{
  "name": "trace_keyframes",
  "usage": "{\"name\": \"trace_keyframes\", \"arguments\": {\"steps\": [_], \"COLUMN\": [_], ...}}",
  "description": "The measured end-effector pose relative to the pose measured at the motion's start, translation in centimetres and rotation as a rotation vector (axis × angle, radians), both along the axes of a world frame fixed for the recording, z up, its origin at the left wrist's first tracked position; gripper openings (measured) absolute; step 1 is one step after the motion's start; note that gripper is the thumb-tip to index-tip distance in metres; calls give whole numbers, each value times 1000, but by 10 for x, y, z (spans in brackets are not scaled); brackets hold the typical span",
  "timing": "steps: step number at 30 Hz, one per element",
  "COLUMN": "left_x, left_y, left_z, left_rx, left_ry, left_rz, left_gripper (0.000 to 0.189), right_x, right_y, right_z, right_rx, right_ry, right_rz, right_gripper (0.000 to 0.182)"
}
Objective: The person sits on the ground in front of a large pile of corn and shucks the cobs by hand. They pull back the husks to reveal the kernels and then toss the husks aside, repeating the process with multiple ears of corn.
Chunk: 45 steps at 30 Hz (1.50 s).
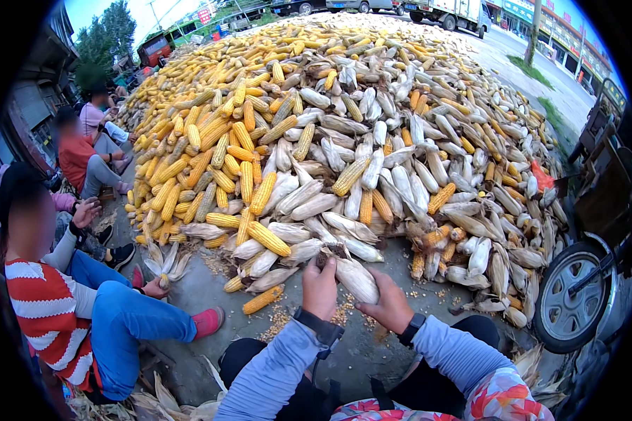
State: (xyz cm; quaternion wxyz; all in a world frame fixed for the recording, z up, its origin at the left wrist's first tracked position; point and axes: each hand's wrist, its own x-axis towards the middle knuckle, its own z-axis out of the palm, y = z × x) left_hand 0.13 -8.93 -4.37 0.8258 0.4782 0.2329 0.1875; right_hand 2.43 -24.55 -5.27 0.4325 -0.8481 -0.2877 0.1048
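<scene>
Between my two hands is one ear of corn in its dry, pale husk (355, 279), tilted with its dark, frayed tip up and to the left. My left hand (318, 287) grips that tip, thumb along it. The lower right end rests in my right hand (389, 302), its fingers around the husk. Just beyond my hands rises a large heap of corn (316, 158), bare yellow ears mostly on the left and husked ones in the middle and right. A bare yellow cob (263, 300) lies on the ground left of my left hand.
To my left sits a person in a striped top (47, 305), holding a partly husked ear (163, 279). More people (87, 152) sit beyond. A wheeled vehicle's tyre (574, 297) stands close on the right. Loose kernels (279, 318) and stripped husks (163, 400) litter the concrete.
</scene>
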Motion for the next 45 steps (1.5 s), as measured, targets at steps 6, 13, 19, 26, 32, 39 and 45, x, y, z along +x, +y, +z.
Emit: {"name": "trace_keyframes", "arguments": {"steps": [6, 13, 19, 26, 32, 39, 45], "left_x": [0, 3, 9, 7, 9, 11, 6], "left_y": [3, 4, 6, 6, 6, -2, 1], "left_z": [-2, 7, 9, 19, 23, 20, 16], "left_rx": [-19, -122, -219, -318, -317, -97, -140], "left_ry": [5, -24, -43, -62, -88, 0, 40], "left_rz": [40, 66, 45, 62, 6, -32, -150], "left_gripper": [23, 22, 21, 20, 25, 34, 25], "right_x": [0, 1, 9, 13, 18, 14, 12], "right_y": [5, 10, 15, 19, 19, 19, 17], "right_z": [-2, -4, -2, -8, -12, -11, -6], "right_rx": [16, 43, 142, 271, 421, 416, 252], "right_ry": [-23, -79, -44, 66, 297, 374, 138], "right_rz": [-7, -39, -35, -39, -12, -74, -60], "right_gripper": [74, 71, 68, 68, 69, 68, 68]}}
